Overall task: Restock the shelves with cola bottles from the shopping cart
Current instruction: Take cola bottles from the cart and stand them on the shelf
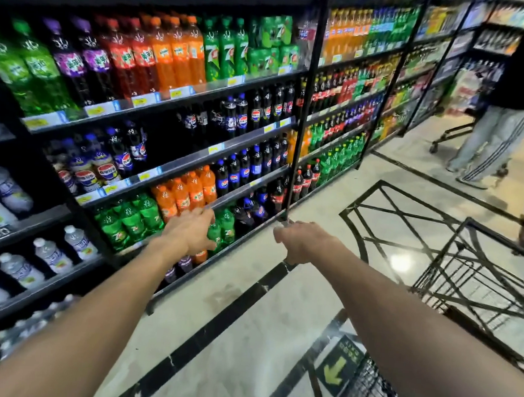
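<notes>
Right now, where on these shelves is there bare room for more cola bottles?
A dark gap sits on the Pepsi shelf, between the bottles near and those at. The 7UP and orange rows by the left hand are packed tight.

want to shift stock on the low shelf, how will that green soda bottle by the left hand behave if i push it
The green soda bottle looks full, so probably heavy for its size. Tall and narrow, it may tip if pushed high. The left hand is at it; neighbouring bottles crowd close and could get knocked.
</notes>
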